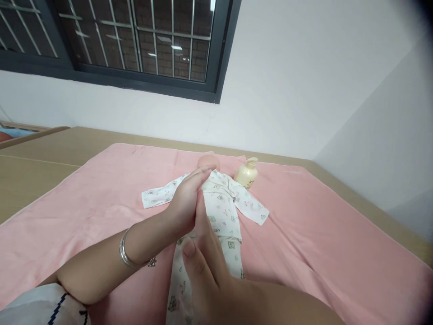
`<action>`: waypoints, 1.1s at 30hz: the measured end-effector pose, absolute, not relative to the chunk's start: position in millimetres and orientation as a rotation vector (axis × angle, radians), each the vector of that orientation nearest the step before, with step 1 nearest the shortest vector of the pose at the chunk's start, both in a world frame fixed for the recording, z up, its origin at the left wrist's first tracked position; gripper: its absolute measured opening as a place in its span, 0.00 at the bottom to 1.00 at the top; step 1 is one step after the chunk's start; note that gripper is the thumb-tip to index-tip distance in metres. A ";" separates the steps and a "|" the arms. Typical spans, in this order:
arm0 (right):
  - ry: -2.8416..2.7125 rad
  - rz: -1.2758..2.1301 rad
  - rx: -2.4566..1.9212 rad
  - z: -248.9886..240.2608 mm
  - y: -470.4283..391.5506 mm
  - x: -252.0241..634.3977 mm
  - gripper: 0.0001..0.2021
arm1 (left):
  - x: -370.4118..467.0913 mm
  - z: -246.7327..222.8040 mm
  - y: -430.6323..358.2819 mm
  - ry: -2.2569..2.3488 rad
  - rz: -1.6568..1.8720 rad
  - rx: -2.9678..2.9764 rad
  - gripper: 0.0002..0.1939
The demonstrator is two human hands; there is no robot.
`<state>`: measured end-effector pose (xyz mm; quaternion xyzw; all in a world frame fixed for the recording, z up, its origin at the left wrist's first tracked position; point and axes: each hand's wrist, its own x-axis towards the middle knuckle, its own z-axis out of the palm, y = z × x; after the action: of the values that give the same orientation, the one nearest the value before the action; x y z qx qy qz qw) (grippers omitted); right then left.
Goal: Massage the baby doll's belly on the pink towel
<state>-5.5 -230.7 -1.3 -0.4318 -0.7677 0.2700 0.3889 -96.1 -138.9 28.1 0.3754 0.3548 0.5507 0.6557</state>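
We've got both hands pressed flat, palm to palm, over the middle of the clothes: left hand from about 8 o'clock, right hand from about 5. Grip: fingers out straight on both, no curl around anything; can't tell if there's something between the palms. Our right thumb stands off from the fingers. Silver bangle on the left wrist with a small charm, white sleeve with dark zigzag trim further back. The printed white top lies directly below the hands in view, sleeves spread, one toward 10 o'clock, the other toward 3. Matching trousers run down toward 6 o'clock, partly hidden by our right hand and arm. At 12 o'clock, a pink rounded thing sits at the neck end, partly covered by our fingertips. Pale yellow pump bottle at 2 o'clock, upright, near the top's shoulder, dark lettering low on its side. All of it is on a pink cloth, creased at 4 o'clock, over the wood-toned counter. Dark-framed barred window at 11 o'clock, white wall around it.
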 end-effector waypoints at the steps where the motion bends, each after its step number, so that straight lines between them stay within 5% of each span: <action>1: -1.967 0.715 -1.064 0.4 -231.1 -4.1 0.43 | -95.5 27.5 -136.2 0.804 1.231 0.818 0.16; 19: -1.686 0.932 -0.984 -4.1 -213.5 -13.5 0.30 | -95.8 7.2 -96.5 0.756 1.466 0.983 0.12; 33: -1.780 0.085 -0.730 -1.3 -180.1 0.2 0.26 | -91.9 -20.6 -79.2 0.864 1.527 1.347 0.15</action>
<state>0.2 -180.1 -1.3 -0.3112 -0.7586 0.0360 0.5713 -91.9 -79.2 -20.6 0.5445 0.3492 0.6170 0.4482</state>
